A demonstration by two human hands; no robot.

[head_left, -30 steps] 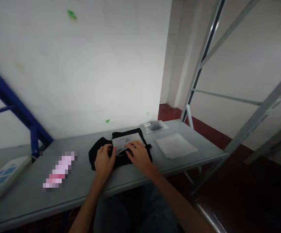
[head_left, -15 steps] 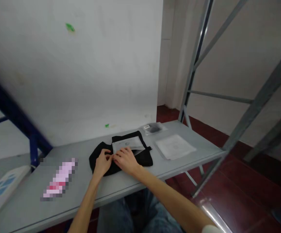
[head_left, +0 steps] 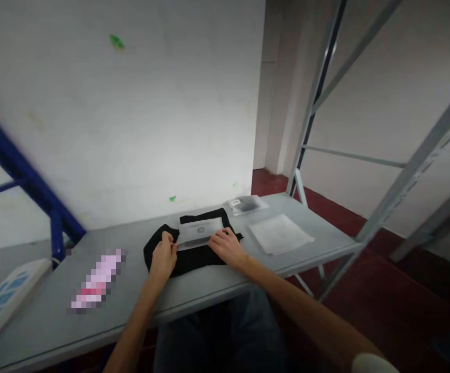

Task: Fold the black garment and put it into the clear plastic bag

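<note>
A translucent plastic bag with a small round printed mark lies over a black cloth item on the grey tabletop. My left hand is closed, thumb and fingers pinching the bag's left lower corner. At the opposite end, my right hand has its fingers bent over the right lower corner of the bag, gripping it. Between the two hands the bag is spread fairly flat. The black cloth shows above, below and to the left of it.
To the right sits a pile of translucent bags, with a packaged dark item behind it. A pixelated pink object and a white power strip lie to the left. Blue and grey metal frame posts flank the table.
My right hand has moved right, away from my left hand, to the bag's other end. The bag now lies straighter, its front edge folded or drawn toward me.
</note>
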